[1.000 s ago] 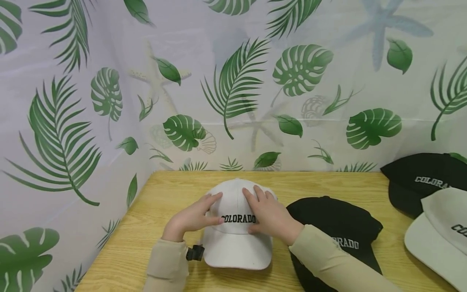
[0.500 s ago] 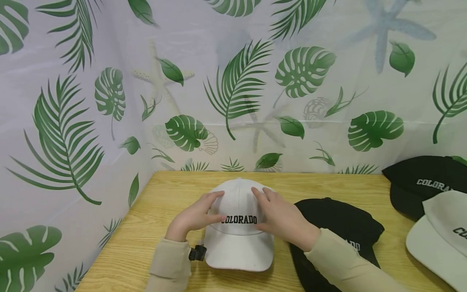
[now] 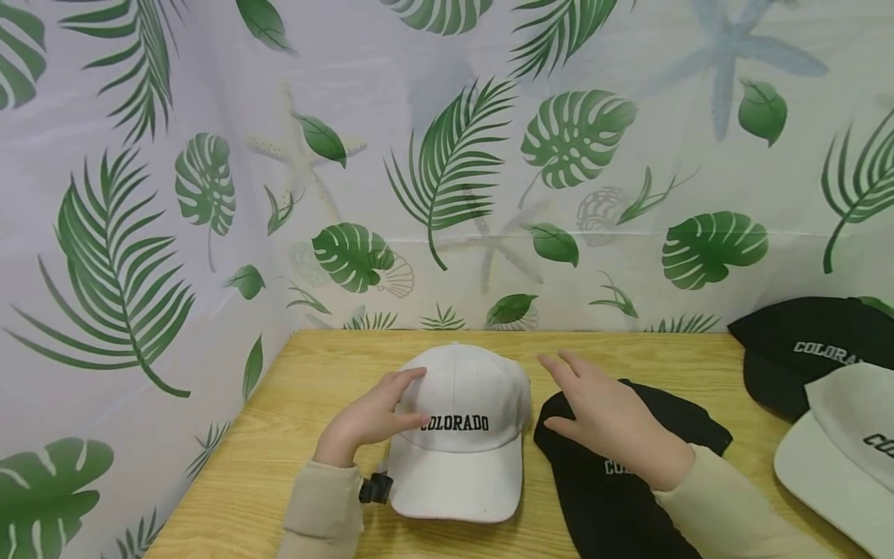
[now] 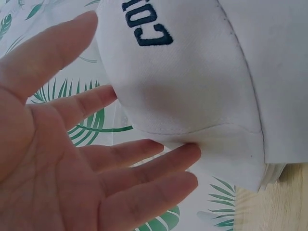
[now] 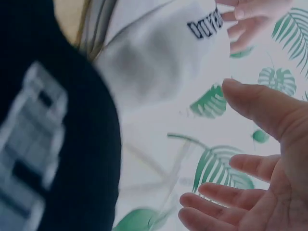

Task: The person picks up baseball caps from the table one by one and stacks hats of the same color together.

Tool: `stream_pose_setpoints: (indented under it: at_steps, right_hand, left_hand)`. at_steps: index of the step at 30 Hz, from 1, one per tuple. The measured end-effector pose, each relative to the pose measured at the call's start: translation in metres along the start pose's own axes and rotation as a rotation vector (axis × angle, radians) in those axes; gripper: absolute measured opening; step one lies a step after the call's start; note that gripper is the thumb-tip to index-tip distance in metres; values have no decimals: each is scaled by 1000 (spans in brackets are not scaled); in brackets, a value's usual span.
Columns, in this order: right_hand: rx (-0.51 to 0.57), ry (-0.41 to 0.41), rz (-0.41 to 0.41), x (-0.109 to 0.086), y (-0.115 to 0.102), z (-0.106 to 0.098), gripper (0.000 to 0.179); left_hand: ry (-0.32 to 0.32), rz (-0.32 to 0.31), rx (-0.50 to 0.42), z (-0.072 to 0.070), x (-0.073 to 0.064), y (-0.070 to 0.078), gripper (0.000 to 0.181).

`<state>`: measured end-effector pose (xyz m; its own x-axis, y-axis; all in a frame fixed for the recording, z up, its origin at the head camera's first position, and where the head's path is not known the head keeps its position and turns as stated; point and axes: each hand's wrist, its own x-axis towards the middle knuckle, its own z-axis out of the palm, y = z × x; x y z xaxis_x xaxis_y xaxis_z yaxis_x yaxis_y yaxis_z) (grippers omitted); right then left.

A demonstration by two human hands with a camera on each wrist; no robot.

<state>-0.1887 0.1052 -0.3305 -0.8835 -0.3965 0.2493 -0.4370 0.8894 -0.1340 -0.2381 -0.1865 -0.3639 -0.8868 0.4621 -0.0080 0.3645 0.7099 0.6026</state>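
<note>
Fingers (image 3: 403, 380) spread, empty, we are poising our left hand (image 3: 369, 418) beside the seemingly settled white cap (image 3: 461, 481), our right hand (image 3: 618, 419) over the nearer black cap (image 3: 604, 501), apparently unfinished.

The head view looks forward and down from the brim side of the white cap (image 3: 457, 435), the left-wrist view faces its crown (image 4: 183, 82) closely from the left, and the right-wrist view looks from farther off at its right, both wrist views sharing that crown.
</note>
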Motion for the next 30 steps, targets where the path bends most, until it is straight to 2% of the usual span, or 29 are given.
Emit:
stream_pose_setpoints:
  at_steps: [7,14,20,23,30]
  right_hand:
    - [7,24,58,-17,28,-11,73]
    - [16,56,72,-30,53,-17,71]
    - [-17,47,159,-47,81,-25,72]
    - [-43,31,203,-57,96,-24,73]
    - [-65,33,236,-78,127,-12,73]
  left_hand:
    - [7,-6,2,0,-3,-1,65]
    - [26,-5,-17,-2,-6,-4,64]
    - [12,1,-30,0,-5,-2,65]
    - [5,3,-35,-1,-5,0,65]
    - [6,-2,-14,-1,-2,0,65]
